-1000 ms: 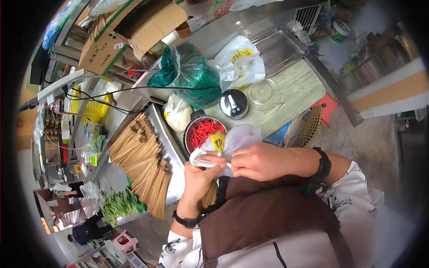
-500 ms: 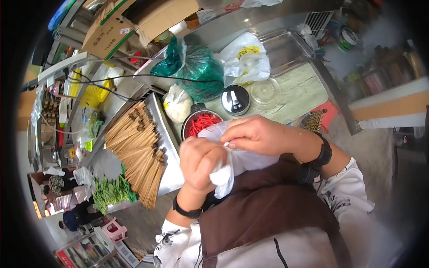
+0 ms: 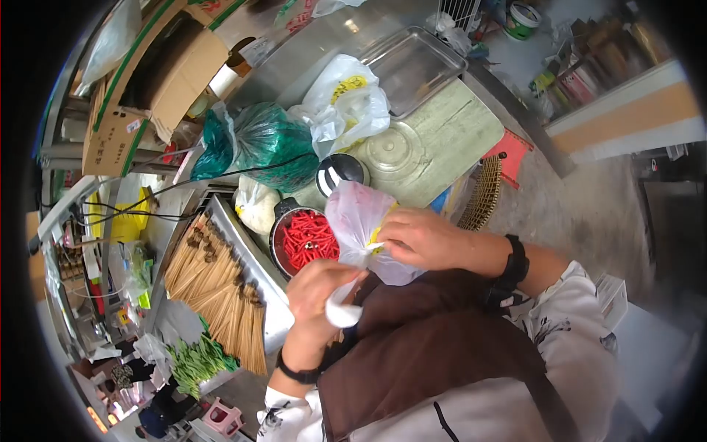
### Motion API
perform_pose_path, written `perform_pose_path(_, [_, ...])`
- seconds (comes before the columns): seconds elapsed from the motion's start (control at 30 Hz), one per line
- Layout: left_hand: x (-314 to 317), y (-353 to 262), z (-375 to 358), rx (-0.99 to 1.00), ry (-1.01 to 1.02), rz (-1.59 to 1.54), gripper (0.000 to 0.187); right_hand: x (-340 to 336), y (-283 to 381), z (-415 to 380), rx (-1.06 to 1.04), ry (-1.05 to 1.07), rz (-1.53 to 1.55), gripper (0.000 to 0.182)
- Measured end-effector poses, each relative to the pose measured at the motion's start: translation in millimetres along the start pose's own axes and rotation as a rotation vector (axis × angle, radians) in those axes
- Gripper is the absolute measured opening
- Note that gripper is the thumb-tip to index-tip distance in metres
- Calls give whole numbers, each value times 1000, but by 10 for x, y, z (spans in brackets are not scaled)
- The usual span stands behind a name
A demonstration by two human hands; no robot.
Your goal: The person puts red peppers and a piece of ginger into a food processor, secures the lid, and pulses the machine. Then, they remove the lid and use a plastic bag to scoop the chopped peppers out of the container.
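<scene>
A translucent whitish plastic bag (image 3: pixel 353 211) with a bit of yellow print is held in front of my apron, its neck gathered and twisted between my hands. My right hand (image 3: pixel 421 237) pinches the bag at the gathered neck. Lower and to the left, my left hand (image 3: pixel 318 293) grips the loose white end of the same bag, part of which hangs below the fingers. What the bag contains is hard to make out. Just beyond it stands a pot of red chillies (image 3: pixel 305 239), partly covered by the bag.
Bundled wooden skewers (image 3: pixel 213 283) fill a metal tray at left, above leafy greens (image 3: pixel 197 361). A green bag (image 3: pixel 272 144), a white bag (image 3: pixel 342 103), a black round lid (image 3: pixel 342 173), a clear lid (image 3: pixel 390 147) and a steel tray (image 3: pixel 412 66) occupy the counter. A cable crosses the green bag.
My hands have moved apart, the left one down and leftward. The bag's gathered neck and rounded body now show between them. My view has shifted, so the counter things appear further left.
</scene>
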State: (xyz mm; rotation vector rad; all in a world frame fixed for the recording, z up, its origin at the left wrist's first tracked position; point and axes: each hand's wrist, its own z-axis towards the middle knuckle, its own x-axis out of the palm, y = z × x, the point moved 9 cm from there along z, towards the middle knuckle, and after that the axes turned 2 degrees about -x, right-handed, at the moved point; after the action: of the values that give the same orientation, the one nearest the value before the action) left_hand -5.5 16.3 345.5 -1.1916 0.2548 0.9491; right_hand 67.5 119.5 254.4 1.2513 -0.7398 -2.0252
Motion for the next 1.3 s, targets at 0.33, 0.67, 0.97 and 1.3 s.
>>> perform_pose_path(0.33, [899, 394, 639, -306, 213, -239, 29, -398, -1024, -455, 387, -182, 12, 29])
perform_pose_path(0.67, [716, 1474, -330, -949, 200, -199, 24, -816, -3269, -1115, 885, -236, -352, 35])
perform_pose_path(0.97, [610, 1616, -659, -1100, 133, -85, 23, 448, -4406, -1491, 1197, -52, -361, 36])
perform_pose_path(1.3, [571, 1551, -1024, -1291, 65, -121, 22, 1270, -5302, -1891, 1326, 196, -305, 32])
